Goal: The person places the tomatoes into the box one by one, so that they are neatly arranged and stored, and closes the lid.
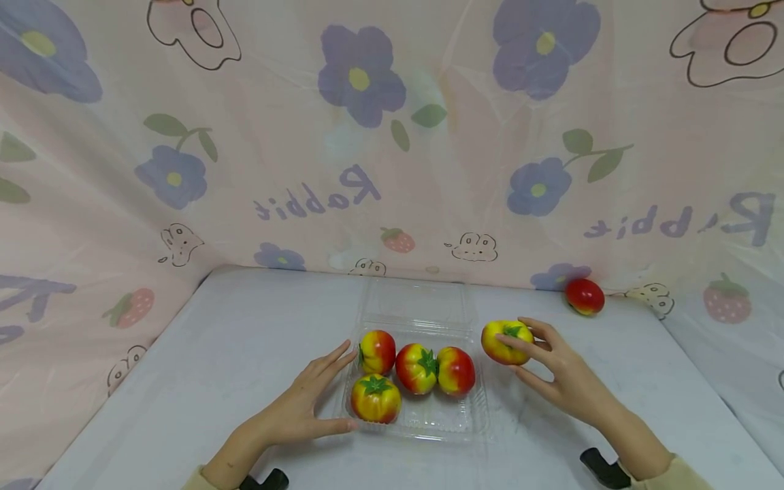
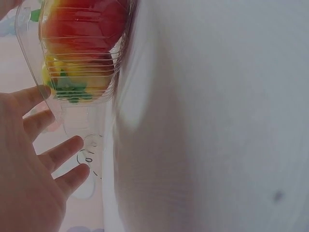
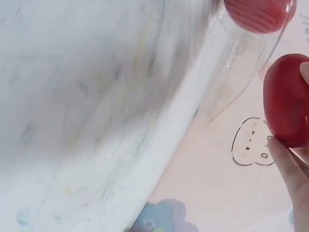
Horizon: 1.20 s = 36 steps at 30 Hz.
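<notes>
A clear plastic clamshell box [image 1: 429, 430] lies on the table with its lid folded back. Several red-and-yellow toy tomatoes with green leafy tops sit inside, among them a front-left tomato [image 1: 376, 399] and a right-hand tomato [image 1: 456, 371]. My left hand [image 1: 306, 398] is spread along the box's left side, fingertips at its rim; in the left wrist view its fingers [image 2: 67, 152] are extended. Just right of the box, my right hand [image 1: 560, 378] holds another tomato [image 1: 499, 340] between thumb and fingers. The right wrist view shows that tomato's red side [image 3: 285, 99].
One more red fruit [image 1: 584, 297] lies at the table's back right, near the patterned curtain [image 1: 429, 170]. The box's open lid [image 1: 419, 303] extends toward the back edge. White cloth [image 1: 263, 327] covers the table.
</notes>
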### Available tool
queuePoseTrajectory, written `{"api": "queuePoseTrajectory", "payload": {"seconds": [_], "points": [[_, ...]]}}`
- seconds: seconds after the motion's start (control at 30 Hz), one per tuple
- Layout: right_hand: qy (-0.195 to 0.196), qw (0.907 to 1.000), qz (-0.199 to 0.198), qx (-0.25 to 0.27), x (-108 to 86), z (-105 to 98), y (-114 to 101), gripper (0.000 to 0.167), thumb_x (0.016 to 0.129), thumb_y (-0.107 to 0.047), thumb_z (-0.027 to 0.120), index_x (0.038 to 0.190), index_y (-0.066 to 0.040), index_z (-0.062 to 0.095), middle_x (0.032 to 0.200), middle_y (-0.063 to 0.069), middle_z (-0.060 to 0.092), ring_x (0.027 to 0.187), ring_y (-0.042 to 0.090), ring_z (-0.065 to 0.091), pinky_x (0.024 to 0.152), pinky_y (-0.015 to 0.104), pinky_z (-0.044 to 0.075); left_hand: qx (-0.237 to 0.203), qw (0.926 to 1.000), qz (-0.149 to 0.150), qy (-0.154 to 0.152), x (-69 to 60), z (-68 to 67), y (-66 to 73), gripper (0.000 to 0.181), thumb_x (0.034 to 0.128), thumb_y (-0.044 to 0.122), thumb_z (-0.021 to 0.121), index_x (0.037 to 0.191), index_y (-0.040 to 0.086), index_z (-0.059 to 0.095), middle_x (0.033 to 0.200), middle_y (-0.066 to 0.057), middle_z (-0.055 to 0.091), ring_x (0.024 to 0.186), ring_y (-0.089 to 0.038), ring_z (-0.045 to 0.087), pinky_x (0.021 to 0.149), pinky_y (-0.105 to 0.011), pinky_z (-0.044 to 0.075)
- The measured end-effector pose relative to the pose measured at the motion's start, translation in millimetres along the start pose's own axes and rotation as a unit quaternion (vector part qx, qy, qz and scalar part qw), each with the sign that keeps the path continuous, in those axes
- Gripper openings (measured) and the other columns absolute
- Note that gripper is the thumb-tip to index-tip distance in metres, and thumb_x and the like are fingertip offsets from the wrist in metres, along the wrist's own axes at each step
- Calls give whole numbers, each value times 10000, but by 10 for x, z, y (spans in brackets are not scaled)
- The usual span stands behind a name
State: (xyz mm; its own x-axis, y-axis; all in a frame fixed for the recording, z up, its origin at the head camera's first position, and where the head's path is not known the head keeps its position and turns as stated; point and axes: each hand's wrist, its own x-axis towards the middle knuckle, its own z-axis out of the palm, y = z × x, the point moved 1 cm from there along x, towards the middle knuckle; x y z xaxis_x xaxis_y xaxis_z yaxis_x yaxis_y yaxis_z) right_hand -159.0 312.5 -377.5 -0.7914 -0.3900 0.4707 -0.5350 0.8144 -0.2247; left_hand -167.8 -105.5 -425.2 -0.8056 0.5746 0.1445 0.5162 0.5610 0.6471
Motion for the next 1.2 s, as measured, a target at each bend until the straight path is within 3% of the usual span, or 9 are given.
{"api": "queuePoseTrajectory", "payload": {"seconds": [0.43,0.77,1.2], "points": [[-74,9996,-258,96,52,31,-182,655,712,-108,836,1276,-343,601,1363,99,472,1137,223,533,799,299,574,-83,9999,-96,-20,-19,6,3,925,773,581,693,1528,294,242,1619,5,138,1401,-313,262,998,-717,313],[-184,9983,-539,153,73,33,-328,668,720,-120,831,1297,-348,583,1398,97,456,1160,252,529,798,367,579,-7,10000,-85,6,-23,4,9,932,772,588,690,1529,284,240,1618,0,140,1396,-326,270,997,-714,317],[-293,9958,-748,447,108,71,-515,642,753,-150,810,1315,-347,570,1404,74,453,1123,229,559,776,313,582,22,10000,-32,3,-10,-8,7,925,779,589,685,1528,273,244,1619,-3,135,1402,-336,269,998,-713,317]]}}
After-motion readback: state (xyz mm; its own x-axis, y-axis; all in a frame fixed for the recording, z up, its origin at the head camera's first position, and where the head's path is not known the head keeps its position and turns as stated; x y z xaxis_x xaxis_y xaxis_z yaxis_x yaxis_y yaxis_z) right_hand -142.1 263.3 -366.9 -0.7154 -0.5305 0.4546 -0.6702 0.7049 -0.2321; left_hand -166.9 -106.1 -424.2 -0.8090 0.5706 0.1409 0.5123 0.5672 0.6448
